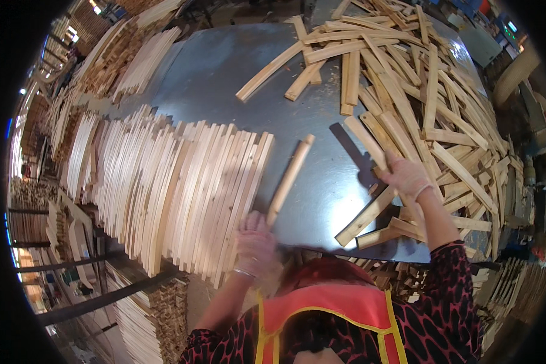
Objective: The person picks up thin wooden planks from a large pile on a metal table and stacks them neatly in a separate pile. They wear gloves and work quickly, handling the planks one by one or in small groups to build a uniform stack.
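Note:
My right hand, in a thin pale glove, grips a wooden slat near its lower end. That slat is raised off the metal tabletop and throws a dark shadow to its left. A jumbled heap of wooden slats lies around and beyond this hand. My left hand, gloved too and blurred, is at the near end of a tight row of slats. One single slat lies apart, right of the row, its lower end meeting my left fingers. Whether they grip it is hidden by the blur.
More stacked slats stand at the far left. Below the table's left side are dark metal bars and a stack of boards. A ribbed hose and machinery are at the right. A loose slat lies near the front edge.

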### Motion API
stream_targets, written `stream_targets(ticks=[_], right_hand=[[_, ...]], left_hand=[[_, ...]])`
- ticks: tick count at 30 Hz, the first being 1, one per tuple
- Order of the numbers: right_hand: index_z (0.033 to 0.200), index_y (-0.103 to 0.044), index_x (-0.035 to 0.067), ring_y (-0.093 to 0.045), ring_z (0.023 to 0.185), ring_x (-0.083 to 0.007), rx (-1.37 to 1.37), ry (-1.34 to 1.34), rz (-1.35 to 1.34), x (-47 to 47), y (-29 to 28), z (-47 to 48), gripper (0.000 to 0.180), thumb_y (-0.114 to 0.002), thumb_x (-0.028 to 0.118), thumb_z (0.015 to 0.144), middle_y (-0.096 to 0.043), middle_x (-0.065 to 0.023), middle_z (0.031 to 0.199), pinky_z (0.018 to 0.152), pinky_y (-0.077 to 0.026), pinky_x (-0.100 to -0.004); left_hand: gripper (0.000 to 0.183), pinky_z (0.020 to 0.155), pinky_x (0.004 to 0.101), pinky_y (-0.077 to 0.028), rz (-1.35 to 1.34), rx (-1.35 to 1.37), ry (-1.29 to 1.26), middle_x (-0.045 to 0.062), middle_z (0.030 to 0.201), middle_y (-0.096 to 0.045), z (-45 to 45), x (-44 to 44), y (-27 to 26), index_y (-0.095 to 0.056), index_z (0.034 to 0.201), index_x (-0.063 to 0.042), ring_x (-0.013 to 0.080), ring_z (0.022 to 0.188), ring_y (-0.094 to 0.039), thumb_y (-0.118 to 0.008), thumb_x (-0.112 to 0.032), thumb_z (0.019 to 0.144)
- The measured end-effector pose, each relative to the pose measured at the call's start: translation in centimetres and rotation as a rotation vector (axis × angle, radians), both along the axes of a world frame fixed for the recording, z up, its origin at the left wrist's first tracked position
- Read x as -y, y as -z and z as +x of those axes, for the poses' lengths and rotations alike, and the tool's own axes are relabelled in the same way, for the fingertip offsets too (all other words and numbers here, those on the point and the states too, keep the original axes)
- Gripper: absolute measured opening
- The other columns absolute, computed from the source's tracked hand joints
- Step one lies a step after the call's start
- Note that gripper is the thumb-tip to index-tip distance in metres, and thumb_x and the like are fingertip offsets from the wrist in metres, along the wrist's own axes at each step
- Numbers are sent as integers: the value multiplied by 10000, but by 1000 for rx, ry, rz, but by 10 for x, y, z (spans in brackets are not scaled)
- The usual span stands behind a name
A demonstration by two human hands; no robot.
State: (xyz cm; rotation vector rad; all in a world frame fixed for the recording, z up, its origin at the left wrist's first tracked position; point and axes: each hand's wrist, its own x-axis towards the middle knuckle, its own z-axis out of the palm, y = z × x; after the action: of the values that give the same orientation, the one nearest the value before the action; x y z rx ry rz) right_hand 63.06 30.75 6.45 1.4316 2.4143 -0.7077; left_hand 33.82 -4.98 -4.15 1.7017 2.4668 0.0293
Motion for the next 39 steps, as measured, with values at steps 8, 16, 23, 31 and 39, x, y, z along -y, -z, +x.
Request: stream_targets(ticks=[8, 16, 23, 31, 39], right_hand=[[1051, -745, 5, -700, 1022, -505, -206, -257, 61, 107, 89, -152, 449, -517, 380, 960, -727, -301, 1063, 952, -553, -536], [1402, -578, -55, -640, 1217, -459, -427, -149, -346, 159, 65, -198, 755, -628, 531, 929, -674, -320, 1294, 1063, -503, -478], [1426, -521, 70, -663, 1152, -365, 253, 320, 395, 100, 34, 62, 652, -773, 245, 852, -672, -181, 1252, 999, -532, -453], [1455, -509, 40, -654, 1224, -412, -371, 289, -235, 106, 3, 47, 752, -763, 419, 857, -729, -226, 1186, 1001, -539, -479], [1482, -465, 65, -725, 1069, -385, 32, 186, 332, 24, 64, 120, 786, -759, 447, 861, -720, -258, 1045, 947, -561, -503]], left_hand=[[759, 1227, 591, -311, 116, 71, -92, 173, 1546, -517, -49, 37, 0, -496, 1529, -50, 410, 1471, -426, -689, -444, 909], [887, 1270, 557, -236, 21, -83, 38, 173, 1652, -415, -49, 36, 21, -437, 1609, -109, 428, 1526, -351, -741, -481, 865], [911, 1279, 535, -238, -41, 49, 132, 149, 1633, -416, -25, 5, -10, -430, 1618, -128, 403, 1547, -317, -767, -482, 850], [517, 1038, 441, -527, -123, 1753, -103, 143, 1297, -614, 63, -75, 32, -573, 1381, -43, 305, 1191, -622, -739, -329, 984], [306, 850, 393, -586, 2, 1170, -371, 112, 1149, -709, 94, -84, -30, -704, 1217, -40, 258, 951, -698, -707, -175, 943]])
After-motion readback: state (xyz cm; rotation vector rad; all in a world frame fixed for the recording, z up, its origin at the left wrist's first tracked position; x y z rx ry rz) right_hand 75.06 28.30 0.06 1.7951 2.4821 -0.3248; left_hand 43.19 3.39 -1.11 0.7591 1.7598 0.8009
